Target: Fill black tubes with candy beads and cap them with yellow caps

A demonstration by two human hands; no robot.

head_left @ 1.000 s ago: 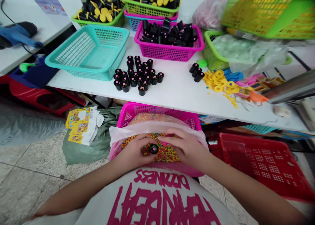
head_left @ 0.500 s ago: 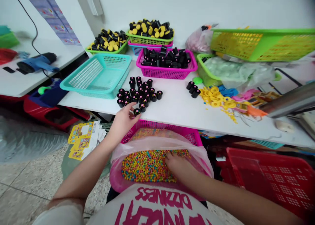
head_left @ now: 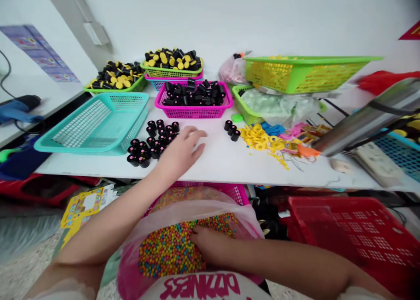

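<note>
My left hand reaches over the white table with its fingers stretched out and nothing visible in them. It hovers at the right edge of a cluster of small black caps standing upright. Three more black caps stand a little to its right. My right hand lies palm down in a heap of small multicoloured beads, its fingertips sunk among them. The beads fill a clear plastic bag lining a pink basket below the table's front edge.
An empty teal basket sits at the left. A pink basket of black parts stands behind the caps, with green baskets of yellow-capped parts further back. Yellow rings lie at the right. A red basket stands on the floor.
My left hand carried a black cap up from the beads to the table, set it by the cluster and now stretches rightward, empty. My right hand stayed in the beads. The view tilted up.
</note>
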